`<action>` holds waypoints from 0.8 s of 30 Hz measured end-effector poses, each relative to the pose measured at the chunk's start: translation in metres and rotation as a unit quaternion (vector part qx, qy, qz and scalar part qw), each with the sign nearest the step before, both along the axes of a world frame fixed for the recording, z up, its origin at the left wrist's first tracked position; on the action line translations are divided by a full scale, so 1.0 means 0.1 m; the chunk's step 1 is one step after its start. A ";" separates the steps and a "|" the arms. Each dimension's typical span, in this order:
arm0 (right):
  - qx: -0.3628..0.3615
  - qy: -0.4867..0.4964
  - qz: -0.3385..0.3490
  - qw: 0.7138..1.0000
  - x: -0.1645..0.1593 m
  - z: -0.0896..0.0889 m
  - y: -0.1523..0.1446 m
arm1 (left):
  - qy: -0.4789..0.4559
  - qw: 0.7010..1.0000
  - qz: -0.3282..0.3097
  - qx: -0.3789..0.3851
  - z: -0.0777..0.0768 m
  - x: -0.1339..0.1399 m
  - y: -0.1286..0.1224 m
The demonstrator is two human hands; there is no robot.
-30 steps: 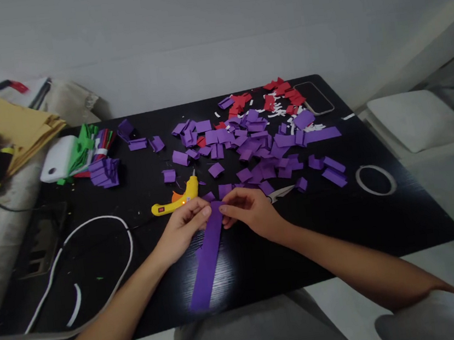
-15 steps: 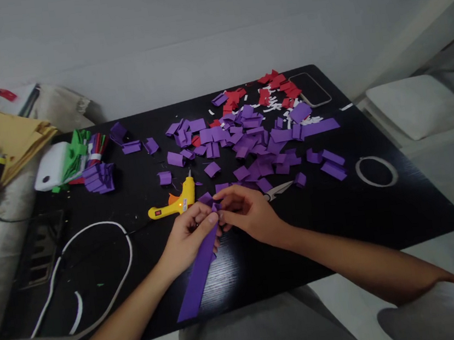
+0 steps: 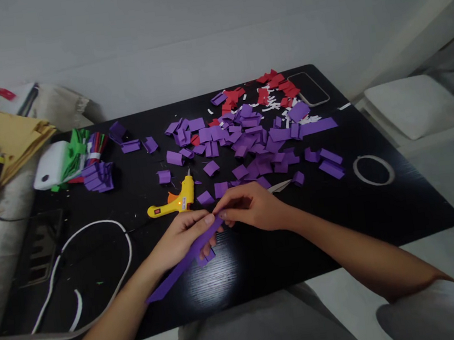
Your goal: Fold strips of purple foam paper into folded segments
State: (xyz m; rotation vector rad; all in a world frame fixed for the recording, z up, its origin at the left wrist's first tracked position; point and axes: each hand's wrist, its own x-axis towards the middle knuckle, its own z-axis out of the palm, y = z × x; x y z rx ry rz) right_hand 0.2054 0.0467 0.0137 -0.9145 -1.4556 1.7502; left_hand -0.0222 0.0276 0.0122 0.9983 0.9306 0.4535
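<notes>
A long purple paper strip (image 3: pixel 181 268) runs from between my hands down toward the table's front edge. My left hand (image 3: pixel 183 239) is closed on it, thumb on top and fingers beneath. The strip's upper end is pinched by the thumb and fingertips of my right hand (image 3: pixel 250 206). A small purple piece (image 3: pixel 205 257) shows under my left fingers; whether they touch it I cannot tell. Just beyond my left hand lies a yellow glue gun (image 3: pixel 177 201), nozzle pointing away. Scissors (image 3: pixel 281 186) are partly hidden behind my right hand.
Many folded purple paper pieces (image 3: pixel 254 139) cover the middle of the black table (image 3: pixel 305 270). Red pieces (image 3: pixel 278 82) and white scraps lie at the back right. A tape ring (image 3: pixel 373 170) sits right. A white cable (image 3: pixel 127 248) loops at left, near a green paper bundle (image 3: pixel 74 158).
The strip has swung to a flatter slant, its lower end shifting left and up. My right hand has moved slightly down and right, still pinching the upper end.
</notes>
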 end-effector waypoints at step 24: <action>-0.041 0.046 -0.113 0.992 -0.10 0.02 -0.10 | 0.059 0.985 0.042 0.154 0.12 0.06 -0.06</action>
